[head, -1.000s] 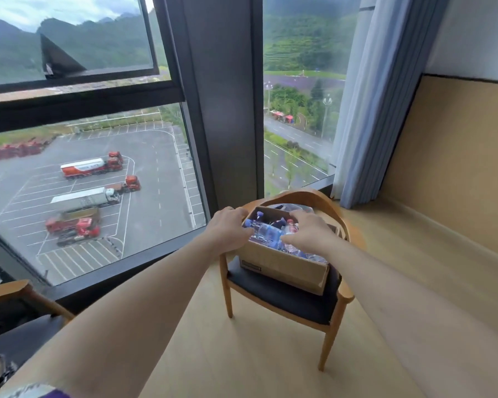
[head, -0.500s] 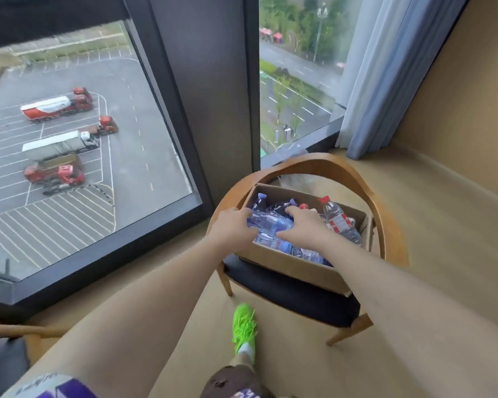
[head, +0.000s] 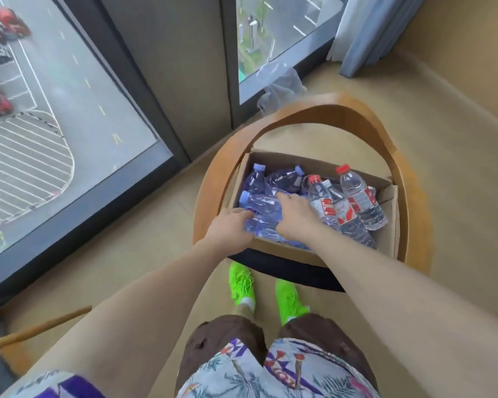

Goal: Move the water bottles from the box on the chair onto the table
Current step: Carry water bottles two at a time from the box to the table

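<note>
Bright window daylight, motion-blurred, edges warped.

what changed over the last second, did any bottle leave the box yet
No bottle has left. The person stepped up to the chair and now looks steeply down into the box. Both hands stayed on the blue-capped bottles at its near left: the left hand still cups them from the side, the right hand rests on top. The red-capped bottles lie untouched.

The fingertips of the left hand (head: 233, 225) and right hand (head: 295, 215) are hidden among the purple bottles (head: 263, 209). The chair (head: 328, 116) legs are concealed beneath its seat. Bottle labels are too blurred to read.
</note>
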A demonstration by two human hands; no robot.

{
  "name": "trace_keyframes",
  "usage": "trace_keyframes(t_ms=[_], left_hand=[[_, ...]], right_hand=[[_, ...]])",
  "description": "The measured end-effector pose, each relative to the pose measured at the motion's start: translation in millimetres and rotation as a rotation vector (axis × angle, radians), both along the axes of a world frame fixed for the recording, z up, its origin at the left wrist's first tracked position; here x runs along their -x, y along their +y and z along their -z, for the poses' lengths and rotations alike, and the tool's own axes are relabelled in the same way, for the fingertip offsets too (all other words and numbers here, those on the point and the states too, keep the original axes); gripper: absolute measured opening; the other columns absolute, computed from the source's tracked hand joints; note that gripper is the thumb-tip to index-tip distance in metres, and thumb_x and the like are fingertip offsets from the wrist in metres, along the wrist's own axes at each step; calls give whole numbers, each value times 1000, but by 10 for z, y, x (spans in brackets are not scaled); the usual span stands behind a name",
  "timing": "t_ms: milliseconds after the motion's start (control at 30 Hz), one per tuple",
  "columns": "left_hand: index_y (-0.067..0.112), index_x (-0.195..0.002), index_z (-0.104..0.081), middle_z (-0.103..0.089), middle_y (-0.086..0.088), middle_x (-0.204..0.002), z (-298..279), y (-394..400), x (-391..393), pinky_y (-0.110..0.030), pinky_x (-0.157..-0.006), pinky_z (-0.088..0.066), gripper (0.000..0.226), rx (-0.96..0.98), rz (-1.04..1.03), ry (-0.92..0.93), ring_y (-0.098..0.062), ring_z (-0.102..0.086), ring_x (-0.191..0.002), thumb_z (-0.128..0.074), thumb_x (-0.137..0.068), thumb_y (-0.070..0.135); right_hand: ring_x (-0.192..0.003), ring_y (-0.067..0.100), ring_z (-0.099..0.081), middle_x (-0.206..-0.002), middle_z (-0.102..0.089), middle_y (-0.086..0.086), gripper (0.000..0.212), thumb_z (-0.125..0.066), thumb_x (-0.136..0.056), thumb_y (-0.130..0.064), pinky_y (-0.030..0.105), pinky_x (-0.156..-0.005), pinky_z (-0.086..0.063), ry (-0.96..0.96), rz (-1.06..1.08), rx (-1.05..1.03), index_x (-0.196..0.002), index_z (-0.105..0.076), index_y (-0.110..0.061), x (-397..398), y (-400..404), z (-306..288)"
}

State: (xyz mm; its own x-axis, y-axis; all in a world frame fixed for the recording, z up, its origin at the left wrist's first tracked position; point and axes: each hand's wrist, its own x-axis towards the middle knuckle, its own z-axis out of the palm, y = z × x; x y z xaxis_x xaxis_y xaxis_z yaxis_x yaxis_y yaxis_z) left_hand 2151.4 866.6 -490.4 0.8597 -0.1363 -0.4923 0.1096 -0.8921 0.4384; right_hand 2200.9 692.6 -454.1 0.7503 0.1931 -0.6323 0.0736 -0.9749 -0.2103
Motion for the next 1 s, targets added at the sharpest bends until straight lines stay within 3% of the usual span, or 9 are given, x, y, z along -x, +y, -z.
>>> trace_keyframes(t_ms=[167,333,533,667,733,867,1000], left_hand=[[26,-139,-57,-57,7,-142,169,-2,-31,-35,-106,-39,60,-98,152,-69,-23,-47,-127,-57,-79,25],[24,-141,-52,-54,7,-145,209,-96,-32,-39,-113,-29,63,-209,258,-83,-21,-42,-134,-55,-78,28],[21,-106,-51,-62,2,-115,236,-249,-247,-49,-119,-14,33,-199,267,19,-23,-54,-122,-47,-74,27],[20,-100,-38,-53,3,-92,241,-319,-307,-56,-120,-2,33,-253,278,111,-25,-57,-114,-47,-71,32],[20,-102,-39,-51,3,-95,224,-376,-342,-60,-120,-4,39,-288,307,130,-26,-55,-117,-46,-68,36],[24,-134,-48,-46,-6,-134,172,-481,-402,-70,-114,-13,59,-441,485,146,-30,-37,-133,-58,-79,42],[25,-131,-49,-47,-6,-128,86,-567,-478,-61,-104,-33,54,-473,492,95,-31,-42,-125,-66,-79,32]], right_hand=[[-123,34,-45,-136,-43,10,69,-65,-82,-16,49,-96,-44,-27,-25,67,-145,-37,-19,-67,78,273],[-117,33,-45,-123,-45,11,44,-69,-75,-21,43,-83,-42,-62,46,85,-115,-50,-17,-98,23,403],[-104,35,-54,-117,-45,11,46,-74,-70,-22,37,-71,-37,-40,203,40,-107,-46,-17,-83,-149,457],[-86,31,-56,-94,-54,7,42,-71,-69,-18,34,-61,-36,-73,227,-1,-98,-41,-15,-79,-185,461],[-82,30,-54,-83,-50,2,43,-71,-69,-17,33,-59,-35,-67,250,-7,-99,-40,-15,-88,-202,446],[-81,30,-54,-84,-50,2,47,-71,-70,-18,34,-61,-39,-65,335,-57,-106,-41,-14,-97,-218,406],[-86,29,-56,-94,-55,4,54,-72,-66,-24,36,-67,-44,-31,452,-121,-111,-42,-18,-124,-223,350]])
